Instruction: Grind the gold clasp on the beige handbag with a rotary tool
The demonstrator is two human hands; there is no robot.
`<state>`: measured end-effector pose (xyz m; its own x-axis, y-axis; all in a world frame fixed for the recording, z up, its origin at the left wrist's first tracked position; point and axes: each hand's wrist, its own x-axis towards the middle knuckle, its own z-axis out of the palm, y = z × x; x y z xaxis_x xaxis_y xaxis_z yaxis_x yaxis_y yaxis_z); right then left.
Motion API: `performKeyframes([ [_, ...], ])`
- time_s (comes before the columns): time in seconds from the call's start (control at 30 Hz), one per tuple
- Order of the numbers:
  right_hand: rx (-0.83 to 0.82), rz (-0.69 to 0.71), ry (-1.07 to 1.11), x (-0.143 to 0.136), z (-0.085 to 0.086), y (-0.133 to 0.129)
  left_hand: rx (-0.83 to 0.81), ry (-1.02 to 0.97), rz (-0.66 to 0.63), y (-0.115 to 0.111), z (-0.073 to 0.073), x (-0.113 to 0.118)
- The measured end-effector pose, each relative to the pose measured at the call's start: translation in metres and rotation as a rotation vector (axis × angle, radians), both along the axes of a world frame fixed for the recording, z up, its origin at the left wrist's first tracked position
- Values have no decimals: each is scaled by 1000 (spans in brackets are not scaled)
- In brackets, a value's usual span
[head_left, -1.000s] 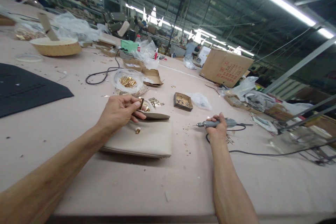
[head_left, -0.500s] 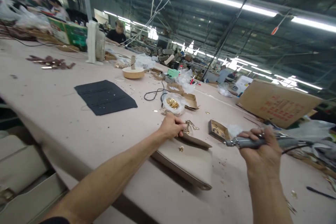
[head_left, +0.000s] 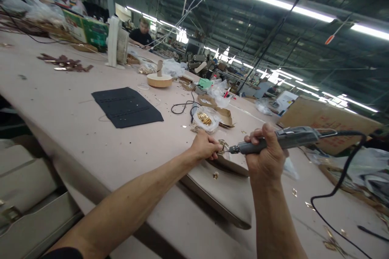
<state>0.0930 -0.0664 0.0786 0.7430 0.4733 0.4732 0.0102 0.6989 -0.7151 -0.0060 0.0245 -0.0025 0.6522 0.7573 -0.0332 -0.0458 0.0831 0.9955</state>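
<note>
A beige bag (head_left: 219, 194) lies at the table's near edge, its flap (head_left: 232, 165) lifted and a small gold fitting (head_left: 215, 176) on its front. At the flap's far edge, my left hand (head_left: 206, 145) pinches a gold metal piece (head_left: 223, 145). My right hand (head_left: 267, 149) is wrapped round a grey electric screwdriver (head_left: 285, 137) with a black cord. Its tip points left and is close to the gold piece beside my left fingertips; whether they touch cannot be made out.
Behind my left hand is a plastic bag of gold parts (head_left: 204, 118). A black sheet (head_left: 127, 107), a round wooden stand (head_left: 159, 80) and a white fan (head_left: 117, 42) are farther left. A cardboard box (head_left: 328, 123) stands right. Beige bags (head_left: 24, 186) sit below the table at left.
My right hand has moved left with the screwdriver, bringing its tip to the gold piece. My left hand keeps its pinch near the flap. The view has shifted slightly.
</note>
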Motion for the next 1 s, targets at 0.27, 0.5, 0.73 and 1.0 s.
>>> performKeyframes([
  [0.27,26,-62,-108,-2,-8,10,-35,16,7,0,1,1],
  [0.5,14,-94,-123,-6,-10,12,-6,22,23,0,-2,1],
  [0.73,10,-98,-102,-6,-10,13,-3,20,15,1,-1,1],
  [1.0,-20,-124,-76,-6,-11,13,-73,-10,-13,-1,4,1],
])
